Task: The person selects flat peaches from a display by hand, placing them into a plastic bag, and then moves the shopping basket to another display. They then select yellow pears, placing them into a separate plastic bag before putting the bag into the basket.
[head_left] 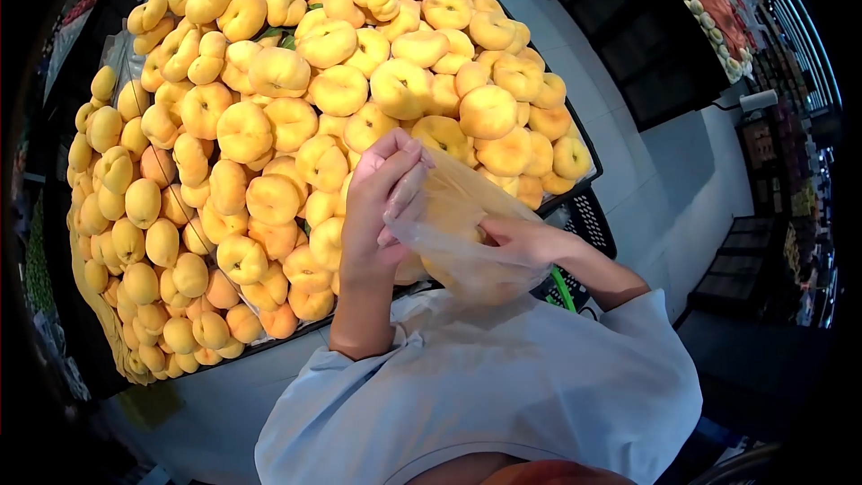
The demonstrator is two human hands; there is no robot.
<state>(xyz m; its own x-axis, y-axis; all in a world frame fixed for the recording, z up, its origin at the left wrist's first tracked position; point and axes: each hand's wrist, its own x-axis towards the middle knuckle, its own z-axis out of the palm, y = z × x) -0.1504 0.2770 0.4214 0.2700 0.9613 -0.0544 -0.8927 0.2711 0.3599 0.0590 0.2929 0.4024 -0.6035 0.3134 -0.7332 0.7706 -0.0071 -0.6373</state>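
A big heap of flat yellow-orange peaches (pixel 296 99) fills a dark display stand in front of me. Both my hands hold a thin clear plastic bag (pixel 467 216) just above the heap's near right corner. My left hand (pixel 382 207) pinches the bag's upper edge between thumb and fingers. My right hand (pixel 525 242) grips the bag from the right side, its fingers partly inside the film. Peaches show through the plastic, and whether any lie inside the bag I cannot tell. A light grey sleeve covers my right upper arm.
The display stand's dark edge (pixel 588 139) runs along the right of the heap, with a black perforated crate (pixel 588 224) below it. A pale tiled floor (pixel 664 189) lies to the right. Dark shelves with produce (pixel 709 9) stand at the far right.
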